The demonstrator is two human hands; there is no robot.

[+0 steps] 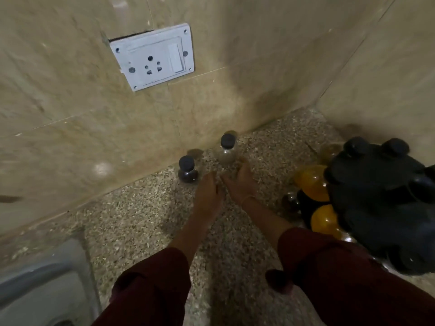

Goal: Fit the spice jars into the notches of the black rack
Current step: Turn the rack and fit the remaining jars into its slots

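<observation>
My left hand lies just beside the dark jar on the speckled counter. My right hand touches the base of the pale jar near the wall. Blur hides both grips. The black rack, holding orange jars, stands at my right.

The person wore dark maroon long sleeves. The left sleeve and right sleeve were loose and creased, leaving the forearms bare. Beyond the right sleeve's cuff, a thin band circled the wrist just behind the right hand.
</observation>
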